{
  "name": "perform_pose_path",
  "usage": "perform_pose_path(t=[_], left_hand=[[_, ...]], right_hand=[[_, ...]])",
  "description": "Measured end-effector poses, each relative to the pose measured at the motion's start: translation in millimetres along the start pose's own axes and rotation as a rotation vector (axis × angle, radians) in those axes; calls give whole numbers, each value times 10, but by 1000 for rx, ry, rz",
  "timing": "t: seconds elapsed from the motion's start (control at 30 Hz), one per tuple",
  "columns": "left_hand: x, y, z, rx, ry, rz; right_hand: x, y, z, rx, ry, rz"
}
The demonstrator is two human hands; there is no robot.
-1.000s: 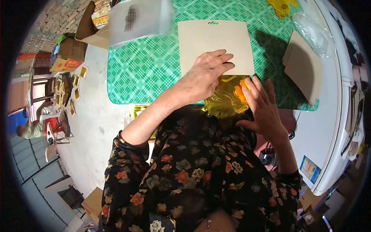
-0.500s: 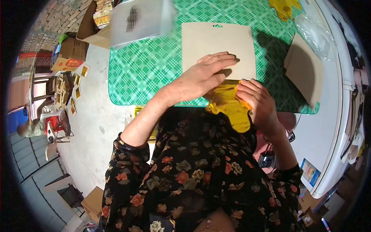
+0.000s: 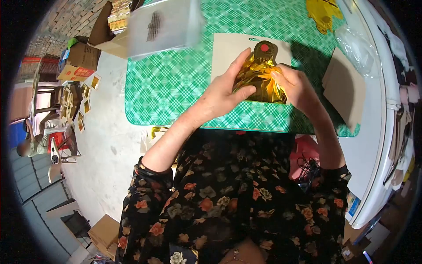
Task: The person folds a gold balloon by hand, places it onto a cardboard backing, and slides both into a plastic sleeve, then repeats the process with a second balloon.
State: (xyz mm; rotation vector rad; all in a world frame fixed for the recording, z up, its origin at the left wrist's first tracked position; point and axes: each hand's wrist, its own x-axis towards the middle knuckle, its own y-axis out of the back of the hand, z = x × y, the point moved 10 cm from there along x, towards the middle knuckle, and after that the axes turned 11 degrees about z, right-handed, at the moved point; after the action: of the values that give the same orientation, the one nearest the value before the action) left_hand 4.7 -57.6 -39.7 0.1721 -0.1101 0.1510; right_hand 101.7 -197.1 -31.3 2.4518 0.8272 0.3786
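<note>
On green checked cloth (image 3: 176, 79), both hands (image 3: 224, 90) (image 3: 294, 86) grip gold foil (image 3: 259, 77).

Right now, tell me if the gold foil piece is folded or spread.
Folded: the gold foil piece is crumpled between both hands on the card.

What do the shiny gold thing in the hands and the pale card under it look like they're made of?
The gold piece looks like thin metallic foil or plastic film: mirror-bright, crinkled, with sharp glints. The pale card looks like matte cardboard: flat, stiff, beige, with a punched hang slot. Both hands, left hand and right hand, hold the foil.
</note>
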Motion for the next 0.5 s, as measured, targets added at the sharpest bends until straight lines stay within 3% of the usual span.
perform_pose_path(t=[0.13, 0.23, 0.33, 0.47, 0.5], left_hand=[[38, 43, 20, 100, -49, 131], [60, 136, 17, 67, 72, 195], [41, 268, 29, 82, 3, 282], [-156, 322, 662, 645, -570, 382], [-189, 233, 632, 624, -596, 269]], right_hand=[[-1, -52, 163, 19, -42, 4], [-4, -50, 174, 42, -45, 14], [-2, -33, 86, 32, -43, 16], [12, -57, 139, -12, -61, -25], [17, -70, 145, 5, -73, -31]])
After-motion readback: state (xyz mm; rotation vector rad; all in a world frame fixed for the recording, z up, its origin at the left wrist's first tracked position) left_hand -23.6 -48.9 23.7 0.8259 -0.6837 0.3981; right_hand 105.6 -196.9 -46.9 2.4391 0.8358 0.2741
